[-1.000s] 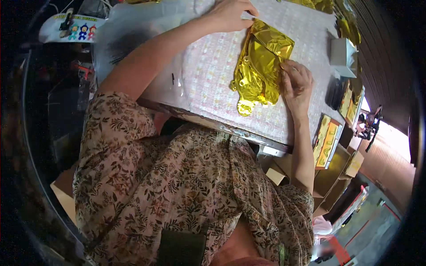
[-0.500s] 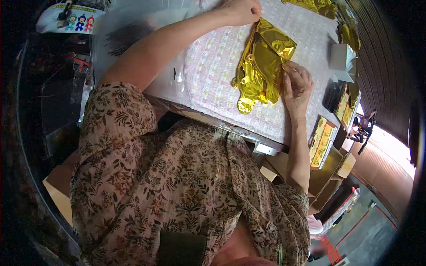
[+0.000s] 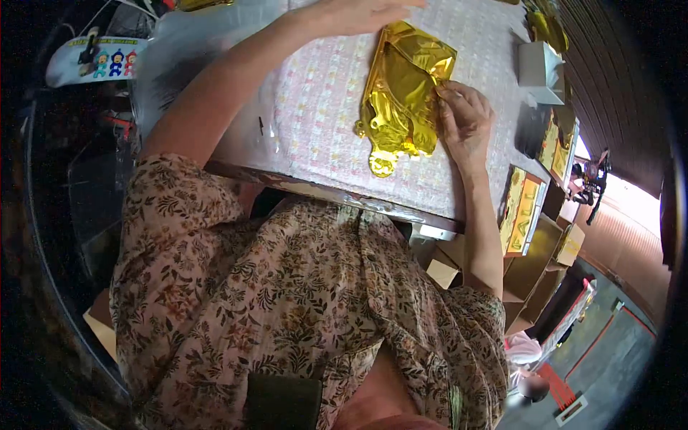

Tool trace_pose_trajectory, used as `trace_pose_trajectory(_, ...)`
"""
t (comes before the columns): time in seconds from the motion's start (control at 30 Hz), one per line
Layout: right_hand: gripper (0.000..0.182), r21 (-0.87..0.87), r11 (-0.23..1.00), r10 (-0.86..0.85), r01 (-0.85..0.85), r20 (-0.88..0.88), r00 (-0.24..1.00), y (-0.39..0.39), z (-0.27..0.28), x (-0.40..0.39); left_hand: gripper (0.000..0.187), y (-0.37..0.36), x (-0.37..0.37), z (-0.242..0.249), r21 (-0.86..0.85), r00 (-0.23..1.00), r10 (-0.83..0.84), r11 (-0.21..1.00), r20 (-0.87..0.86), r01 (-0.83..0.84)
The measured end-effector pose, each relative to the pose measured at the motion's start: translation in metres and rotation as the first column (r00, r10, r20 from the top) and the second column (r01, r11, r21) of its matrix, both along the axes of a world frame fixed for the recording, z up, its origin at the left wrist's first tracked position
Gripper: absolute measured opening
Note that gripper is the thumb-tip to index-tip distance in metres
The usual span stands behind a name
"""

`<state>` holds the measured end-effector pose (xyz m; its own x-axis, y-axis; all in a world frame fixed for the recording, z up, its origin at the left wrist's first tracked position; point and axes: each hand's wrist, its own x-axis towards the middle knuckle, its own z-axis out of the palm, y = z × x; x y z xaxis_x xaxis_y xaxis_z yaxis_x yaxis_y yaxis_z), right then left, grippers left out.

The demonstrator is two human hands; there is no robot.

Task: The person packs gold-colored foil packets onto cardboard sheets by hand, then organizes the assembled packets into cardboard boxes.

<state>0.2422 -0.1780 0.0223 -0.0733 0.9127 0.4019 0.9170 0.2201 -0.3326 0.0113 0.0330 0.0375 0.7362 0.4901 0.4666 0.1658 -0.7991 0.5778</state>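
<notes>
A flat, crinkled gold foil balloon, partly folded over itself, lies on the table cover with a rounded tab toward the front edge. My right hand pinches its right edge between thumb and fingertips. My left hand hovers around the balloon's far end, fingers stretched out to the right and nothing visible in them. The top of the view cuts close to that hand.
The table carries a pale patterned cover under clear plastic. More gold foil and an open white box stand at the far right. Printed packets line the right edge, with cardboard boxes below. Another person appears at lower right.
My left hand has let go of the balloon's far corner, and its fingers have straightened. My right hand keeps its pinch on the right edge. The whole view has shifted slightly.
</notes>
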Motion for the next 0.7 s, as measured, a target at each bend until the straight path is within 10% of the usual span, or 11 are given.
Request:
trace_pose_trajectory(0.23,0.022,-0.033,0.999,-0.010,0.009,-0.040,0.999,-0.001,-0.005,0.004,0.062,-0.015,0.024,0.001,0.034,0.795,-0.306,0.925,-0.523,0.379)
trace_pose_trajectory(0.7,0.027,-0.035,0.999,-0.004,0.002,-0.064,0.998,-0.006,-0.010,0.013,0.080,-0.019,0.023,-0.008,0.127,0.730,-0.273,0.888,-0.626,0.441)
